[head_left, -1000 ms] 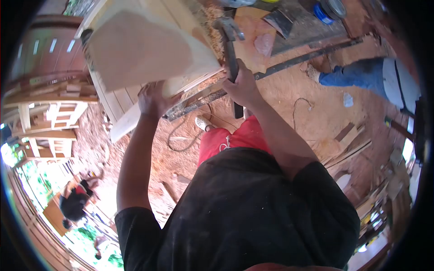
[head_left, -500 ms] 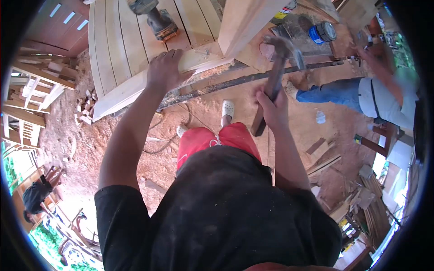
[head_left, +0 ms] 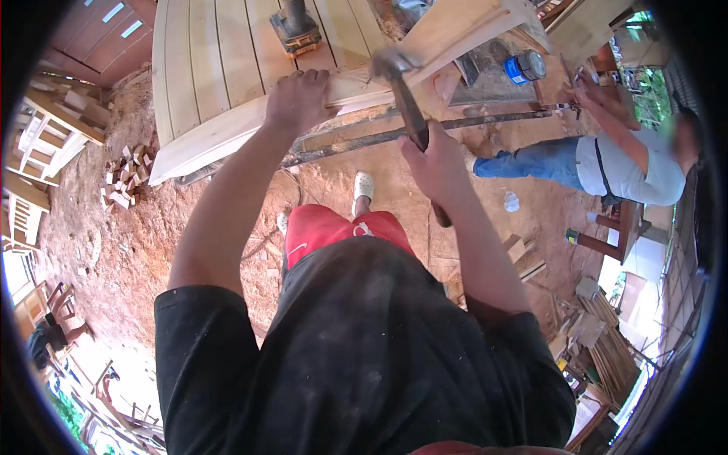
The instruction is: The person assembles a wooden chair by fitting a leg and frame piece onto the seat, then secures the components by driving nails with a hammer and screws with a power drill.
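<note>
My right hand (head_left: 438,163) is wrapped round the wooden handle of a hammer (head_left: 410,114). The hammer's head, smeared by motion, overlaps the corner where a pale upright board (head_left: 455,34) meets the edge of a slatted wooden panel (head_left: 220,64). My left hand (head_left: 298,102) grips that panel's near edge, fingers bent over the top and thumb toward the corner. Just beyond those fingers a cordless drill (head_left: 294,30) rests on the slats, its battery base facing me.
A dark bar (head_left: 356,142) runs beneath the panel edge. At the right, a person in jeans (head_left: 531,158) works with both hands near a blue-labelled can (head_left: 525,68). Wood offcuts (head_left: 125,178) are heaped on the dusty floor at left, and stacked boards (head_left: 607,349) lie at lower right.
The hammer has swung left and its head now overlaps the panel's corner. My left hand stays on the panel edge. My view has shifted, and the person at right has lifted their head.
</note>
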The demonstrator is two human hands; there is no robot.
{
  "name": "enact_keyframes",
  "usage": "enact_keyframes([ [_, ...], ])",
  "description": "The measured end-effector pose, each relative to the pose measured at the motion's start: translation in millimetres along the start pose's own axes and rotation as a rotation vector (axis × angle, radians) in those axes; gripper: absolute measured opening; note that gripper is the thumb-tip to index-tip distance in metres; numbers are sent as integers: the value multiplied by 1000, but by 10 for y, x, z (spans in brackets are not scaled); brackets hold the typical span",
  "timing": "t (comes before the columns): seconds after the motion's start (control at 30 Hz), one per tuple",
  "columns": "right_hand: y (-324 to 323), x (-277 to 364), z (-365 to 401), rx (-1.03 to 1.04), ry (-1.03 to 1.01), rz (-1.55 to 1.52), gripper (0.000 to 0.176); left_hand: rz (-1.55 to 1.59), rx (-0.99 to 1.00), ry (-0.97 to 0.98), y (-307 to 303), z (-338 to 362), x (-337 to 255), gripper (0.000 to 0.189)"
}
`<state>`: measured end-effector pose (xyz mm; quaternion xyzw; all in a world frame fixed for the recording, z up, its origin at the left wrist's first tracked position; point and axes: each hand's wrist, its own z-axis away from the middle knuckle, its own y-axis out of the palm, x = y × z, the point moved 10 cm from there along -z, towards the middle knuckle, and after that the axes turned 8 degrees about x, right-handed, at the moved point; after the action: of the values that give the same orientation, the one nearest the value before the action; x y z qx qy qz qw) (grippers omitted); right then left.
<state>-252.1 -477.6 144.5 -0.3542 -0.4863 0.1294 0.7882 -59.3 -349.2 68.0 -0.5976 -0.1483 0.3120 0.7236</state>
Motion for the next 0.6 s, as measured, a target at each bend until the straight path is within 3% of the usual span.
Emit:
enact_keyframes([
  [0.03, 65, -129, -28, 70, 80, 45, 42, -16, -15, 8, -5, 22, -6, 64],
  [0.13, -528, 516, 173, -54, 83, 128, 39, 1, -27, 3, -6, 4, 30, 62],
  [0.17, -875, 741, 301, -192, 9, 137, 39, -1, -88, 29, -11, 3, 23, 61],
  [0.2, -1251, 1016, 460, -305, -55, -55, 35, -6, -154, 53, 0, 8, 28, 61],
  [0.3, -2194, 1911, 1008, -585, -677, -97, 36, -10, -174, 58, 58, 21, 44, 60],
  [0.37, -2305, 2145, 1153, -664, -891, -64, 36, -6, -135, 41, 73, -8, 76, 60],
  [0.43, -1910, 1844, 944, -689, -793, -7, 37, -1, -97, 45, 86, -22, 62, 60],
  [0.47, -1490, 1450, 650, -623, -590, 38, 37, 7, -106, 32, 90, -32, 83, 60],
  [0.53, -381, 374, 63, -268, -86, 122, 38, 5, -121, 22, 107, -36, 83, 61],
  [0.6, 210, -127, 109, 37, 194, -1, 38, 8, -55, 45, 251, 45, -27, 64],
])
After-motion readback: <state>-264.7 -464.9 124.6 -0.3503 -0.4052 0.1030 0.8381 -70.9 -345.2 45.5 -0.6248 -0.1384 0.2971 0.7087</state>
